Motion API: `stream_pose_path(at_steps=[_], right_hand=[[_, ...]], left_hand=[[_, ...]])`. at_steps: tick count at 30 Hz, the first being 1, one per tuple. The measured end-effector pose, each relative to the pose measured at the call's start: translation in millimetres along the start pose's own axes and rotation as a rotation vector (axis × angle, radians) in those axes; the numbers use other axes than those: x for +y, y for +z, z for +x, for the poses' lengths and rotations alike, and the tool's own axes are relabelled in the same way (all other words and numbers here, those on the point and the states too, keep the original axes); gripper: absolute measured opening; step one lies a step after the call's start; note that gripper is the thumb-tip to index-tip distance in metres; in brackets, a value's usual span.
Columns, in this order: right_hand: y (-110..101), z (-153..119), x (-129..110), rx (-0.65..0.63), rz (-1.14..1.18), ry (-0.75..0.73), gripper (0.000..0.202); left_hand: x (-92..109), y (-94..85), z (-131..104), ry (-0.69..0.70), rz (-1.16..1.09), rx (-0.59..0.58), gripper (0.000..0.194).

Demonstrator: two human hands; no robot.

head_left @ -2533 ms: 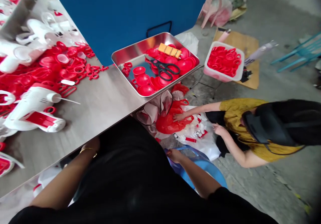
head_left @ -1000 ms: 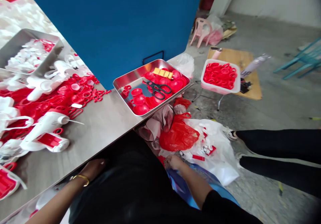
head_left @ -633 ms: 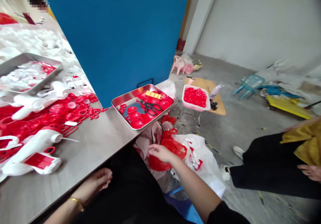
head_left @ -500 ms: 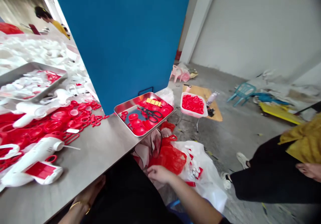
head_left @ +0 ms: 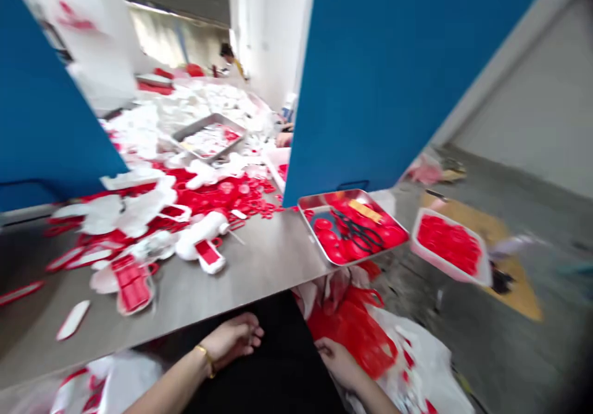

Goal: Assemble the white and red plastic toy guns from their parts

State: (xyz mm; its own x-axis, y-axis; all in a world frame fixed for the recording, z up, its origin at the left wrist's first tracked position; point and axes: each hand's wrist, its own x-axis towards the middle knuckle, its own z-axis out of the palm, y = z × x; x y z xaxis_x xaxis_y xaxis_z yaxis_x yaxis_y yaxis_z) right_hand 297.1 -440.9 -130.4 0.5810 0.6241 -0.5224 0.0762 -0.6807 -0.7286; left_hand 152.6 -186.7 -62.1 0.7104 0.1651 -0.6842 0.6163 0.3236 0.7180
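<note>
My left hand [head_left: 237, 338] rests above the dark cloth on my lap, just below the table edge. Its fingers are loosely bent and a little apart, with nothing in them. My right hand [head_left: 337, 359] hangs low beside my lap, near a red plastic bag [head_left: 356, 333]. Its fingers are loosely bent, partly blurred, and I see nothing in them. On the metal table [head_left: 273, 259] lie a white toy hand mixer [head_left: 197, 241], a red-and-white moulded tray [head_left: 133, 284] and a white oblong piece [head_left: 73, 320]. Neither hand touches them.
A metal tray [head_left: 330, 258] holds red cups, black scissors [head_left: 359, 232] and a yellow piece. Blue panels [head_left: 370, 80] stand at both sides of the parts heap. At right, a white tub [head_left: 484, 269] of red parts sits on a low board [head_left: 523, 296]. Another person is far off.
My view has swung left, showing more of the table and a second blue panel. My left hand has come out from beneath the table edge over my lap. The person at right has left view.
</note>
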Motion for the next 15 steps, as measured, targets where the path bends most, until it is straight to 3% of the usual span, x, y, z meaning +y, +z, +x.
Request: stream_pose_path(at_steps=[3,5,9,11,13,15], right_hand=[[-3,9,1,-0.058,-0.02,-0.034,0.021],[-4,15,2,-0.062,-0.028,-0.042,0.019],[-3,18,3,-0.051,-0.039,-0.037,0.019],[-2,16,4,-0.05,-0.031,-0.031,0.022],[-1,12,7,-0.043,-0.008,-0.024,0.024],[0,6,11,-0.027,0.026,-0.015,0.026]], left_hand=[[23,5.5,-23,0.118,-0.142,-0.218,0.025],[58,10.3,-30,0.178,-0.159,-0.257,0.031],[149,10.5,-18,0.4,-0.177,-0.146,0.031],[181,8.9,-9,0.461,-0.121,-0.089,0.022],[187,10.6,-4,0.436,0.016,-0.125,0.019],[166,15.9,-4,0.334,0.214,-0.226,0.024]])
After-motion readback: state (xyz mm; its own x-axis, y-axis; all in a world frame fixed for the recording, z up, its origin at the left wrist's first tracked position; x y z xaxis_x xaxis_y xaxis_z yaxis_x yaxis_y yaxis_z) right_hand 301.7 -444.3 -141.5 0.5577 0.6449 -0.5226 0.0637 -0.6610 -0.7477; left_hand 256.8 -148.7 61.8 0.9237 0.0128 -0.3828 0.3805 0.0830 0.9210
